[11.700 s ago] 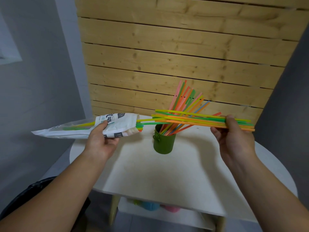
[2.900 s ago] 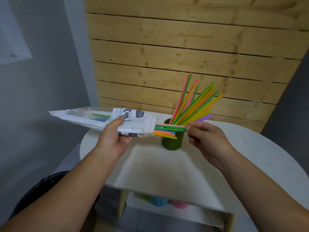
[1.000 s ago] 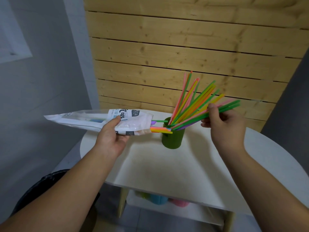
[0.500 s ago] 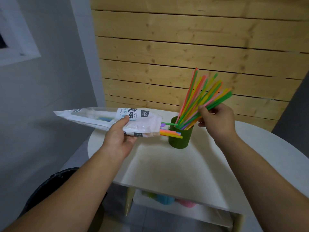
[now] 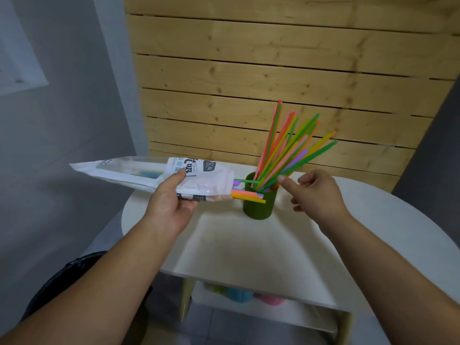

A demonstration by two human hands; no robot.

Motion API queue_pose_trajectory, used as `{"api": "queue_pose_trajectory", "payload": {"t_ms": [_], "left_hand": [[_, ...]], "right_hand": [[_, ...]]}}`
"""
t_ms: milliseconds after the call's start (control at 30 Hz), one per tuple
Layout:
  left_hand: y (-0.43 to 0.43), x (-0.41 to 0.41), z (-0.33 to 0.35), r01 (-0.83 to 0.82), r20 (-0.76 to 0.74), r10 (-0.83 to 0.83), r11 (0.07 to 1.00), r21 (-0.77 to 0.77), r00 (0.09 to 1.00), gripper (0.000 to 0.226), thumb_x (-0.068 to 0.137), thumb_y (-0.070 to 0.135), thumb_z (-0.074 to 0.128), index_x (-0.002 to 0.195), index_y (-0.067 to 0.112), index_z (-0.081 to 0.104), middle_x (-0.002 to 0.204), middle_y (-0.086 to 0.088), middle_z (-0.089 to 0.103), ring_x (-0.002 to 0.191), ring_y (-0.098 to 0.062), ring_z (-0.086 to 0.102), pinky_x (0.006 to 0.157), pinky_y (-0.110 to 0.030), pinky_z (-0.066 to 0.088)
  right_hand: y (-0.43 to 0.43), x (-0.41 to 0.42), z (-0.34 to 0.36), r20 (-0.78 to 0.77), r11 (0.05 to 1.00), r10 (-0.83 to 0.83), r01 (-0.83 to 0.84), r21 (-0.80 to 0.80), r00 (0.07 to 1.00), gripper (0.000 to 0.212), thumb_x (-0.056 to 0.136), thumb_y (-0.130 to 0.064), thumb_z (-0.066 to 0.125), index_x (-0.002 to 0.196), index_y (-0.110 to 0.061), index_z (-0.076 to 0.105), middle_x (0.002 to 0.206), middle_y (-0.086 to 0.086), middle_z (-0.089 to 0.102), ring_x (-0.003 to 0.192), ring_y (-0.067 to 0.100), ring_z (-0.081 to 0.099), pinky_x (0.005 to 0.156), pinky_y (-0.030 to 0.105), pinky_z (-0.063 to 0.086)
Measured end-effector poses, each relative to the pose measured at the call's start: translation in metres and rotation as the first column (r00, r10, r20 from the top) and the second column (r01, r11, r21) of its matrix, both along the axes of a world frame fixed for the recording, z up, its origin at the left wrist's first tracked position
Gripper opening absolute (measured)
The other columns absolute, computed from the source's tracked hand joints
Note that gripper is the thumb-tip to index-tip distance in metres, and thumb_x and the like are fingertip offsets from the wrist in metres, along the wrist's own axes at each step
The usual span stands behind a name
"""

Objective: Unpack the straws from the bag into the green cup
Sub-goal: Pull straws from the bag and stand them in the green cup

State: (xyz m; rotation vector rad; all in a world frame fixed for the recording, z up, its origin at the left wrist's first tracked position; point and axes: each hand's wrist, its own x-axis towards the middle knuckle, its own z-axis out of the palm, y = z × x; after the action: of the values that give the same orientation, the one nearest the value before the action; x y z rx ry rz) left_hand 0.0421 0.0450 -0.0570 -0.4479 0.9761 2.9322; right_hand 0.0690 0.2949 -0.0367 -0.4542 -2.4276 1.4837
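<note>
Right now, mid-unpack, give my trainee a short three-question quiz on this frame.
1. True or false: the right hand grips a bundle of straws.
2. Which hand holds the straw bag?
A. left
B. right
C. neither
3. Fill in: straws still poke out of the bag's open end, just beside the ___ cup.

Key
1. False: it is open and empty, forefinger near the straws standing in the cup.
2. A, the left hand.
3. green

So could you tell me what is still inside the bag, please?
A few straws poke from the bag mouth; blue shows through its window. The printed panel hides the count.
</note>
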Motion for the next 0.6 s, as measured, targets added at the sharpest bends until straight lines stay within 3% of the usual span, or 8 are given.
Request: {"api": "queue_pose_trajectory", "payload": {"t_ms": [67,133,267,367,467,600], "left_hand": [[0.001,0.001,0.001,0.004,-0.009,-0.004,1.0,-0.002,1.0,0.023,0.096,0.003,0.061,0.119,0.007,0.065,0.107,-0.011,0.077,0.088,-0.024,0.077,0.064,-0.038,0.063],[0.003,0.003,0.003,0.009,-0.013,-0.009,1.0,0.001,1.0,0.026,0.096,0.003,0.062,0.121,0.007,0.065,0.111,-0.012,0.077,0.091,-0.025,0.077,0.066,-0.039,0.064],[0.01,0.008,0.005,0.022,-0.032,-0.022,1.0,0.0,0.999,0.029,0.095,0.003,0.063,0.123,0.008,0.064,0.107,-0.012,0.078,0.089,-0.025,0.077,0.068,-0.041,0.064],[0.016,0.011,0.006,0.041,-0.041,-0.042,0.999,-0.018,0.998,0.022,0.095,0.003,0.062,0.116,0.009,0.066,0.098,-0.01,0.079,0.082,-0.023,0.078,0.065,-0.039,0.064],[0.018,0.013,0.006,0.049,-0.047,-0.05,0.998,-0.031,0.998,0.016,0.096,0.003,0.061,0.109,0.01,0.066,0.092,-0.009,0.08,0.079,-0.023,0.078,0.066,-0.041,0.064],[0.014,0.013,0.007,0.049,-0.047,-0.051,0.998,-0.038,0.998,0.014,0.096,0.002,0.061,0.106,0.01,0.066,0.091,-0.009,0.08,0.079,-0.023,0.078,0.069,-0.042,0.064]], "right_hand": [[-0.002,0.009,0.003,0.141,0.998,0.042,-0.036,-0.047,0.989,0.05,0.089,-0.052,0.064,0.092,-0.003,0.06,0.081,0.012,0.066,0.068,0.028,0.068,0.065,0.042,0.061],[-0.009,0.016,0.005,0.236,0.968,0.177,-0.126,-0.217,0.956,0.051,0.094,-0.055,0.054,0.095,-0.005,0.064,0.084,0.013,0.067,0.063,0.023,0.065,0.058,0.035,0.058],[-0.031,0.024,0.003,0.117,0.816,0.31,-0.201,-0.542,0.943,0.038,0.096,-0.05,0.056,0.104,-0.014,0.068,0.083,0.008,0.067,0.059,0.019,0.063,0.058,0.032,0.055],[-0.04,0.025,0.001,0.006,0.805,0.295,-0.245,-0.54,0.956,0.025,0.094,-0.035,0.064,0.1,-0.012,0.071,0.079,0.006,0.068,0.06,0.016,0.064,0.057,0.028,0.056],[-0.04,0.024,-0.003,-0.024,0.806,0.324,-0.289,-0.516,0.946,0.019,0.091,-0.021,0.07,0.103,-0.006,0.073,0.089,0.012,0.07,0.066,0.015,0.065,0.059,0.024,0.055],[-0.04,0.022,0.0,-0.068,0.842,0.265,-0.265,-0.471,0.962,0.018,0.087,-0.018,0.074,0.104,-0.011,0.072,0.088,0.008,0.073,0.074,0.015,0.071,0.06,0.026,0.058]]}}
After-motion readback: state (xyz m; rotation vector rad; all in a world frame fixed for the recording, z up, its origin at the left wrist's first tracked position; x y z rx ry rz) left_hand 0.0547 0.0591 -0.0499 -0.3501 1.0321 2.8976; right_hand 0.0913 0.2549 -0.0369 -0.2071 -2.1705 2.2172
